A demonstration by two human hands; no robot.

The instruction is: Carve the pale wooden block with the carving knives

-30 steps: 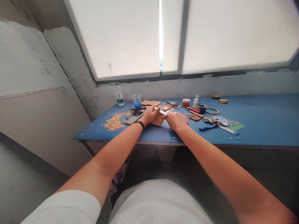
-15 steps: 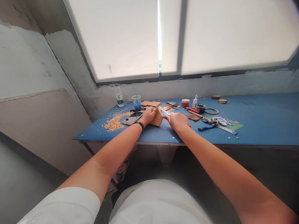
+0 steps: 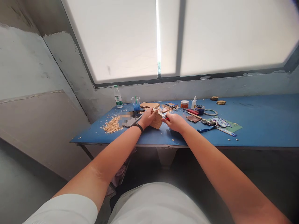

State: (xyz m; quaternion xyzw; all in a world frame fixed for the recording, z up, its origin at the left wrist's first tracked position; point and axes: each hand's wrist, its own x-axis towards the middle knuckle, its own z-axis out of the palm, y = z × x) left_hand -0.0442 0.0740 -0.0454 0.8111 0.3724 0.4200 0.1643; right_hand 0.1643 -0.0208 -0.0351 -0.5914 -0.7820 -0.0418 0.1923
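My left hand [image 3: 147, 118], with a black band at the wrist, is closed round a small tan wooden block [image 3: 157, 120] that rests on the blue table [image 3: 257, 124]. My right hand [image 3: 175, 122] is closed on a red-handled knife [image 3: 163, 116], and its blade lies against the top of the block. Both arms reach far out from my body.
A pile of wood shavings [image 3: 112, 124] and a phone [image 3: 131, 119] lie left of the block. Behind are a water bottle [image 3: 118, 97], a plastic cup [image 3: 135, 102], a wooden board [image 3: 149, 105], a glue bottle [image 3: 193, 102] and jars. Keys and tools [image 3: 213, 123] lie at right.
The right hand drew the knife back and then returned it to the block's top. The block turned slightly in my left hand. The view drifted a little.
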